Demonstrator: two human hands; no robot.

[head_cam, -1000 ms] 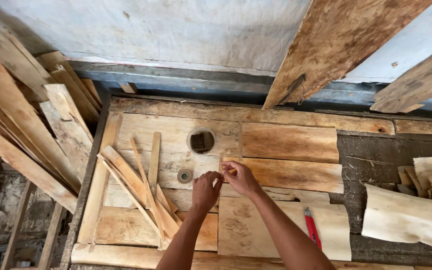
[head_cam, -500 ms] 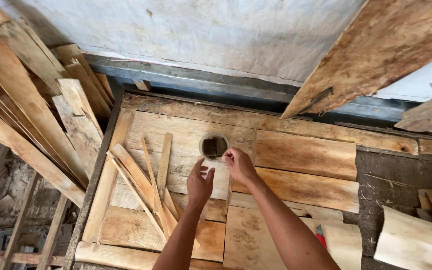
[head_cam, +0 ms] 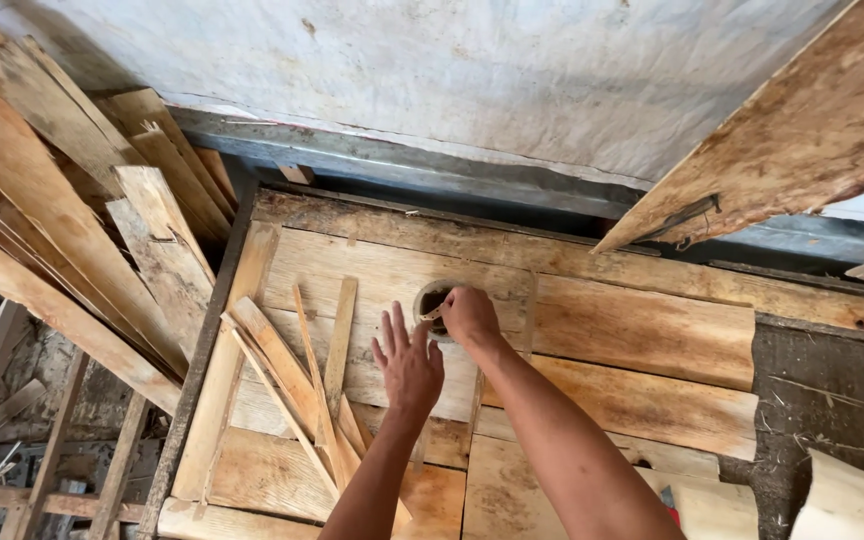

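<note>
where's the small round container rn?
Head view, centre: the small round container sits on the wooden bench, under the right hand, right of the loose wood strips.

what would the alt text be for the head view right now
A person's right hand reaches into a small round container on a workbench of wooden boards, while the left hand rests open beside it. Thin wood strips lie to the left, and planks lean nearby.
</note>
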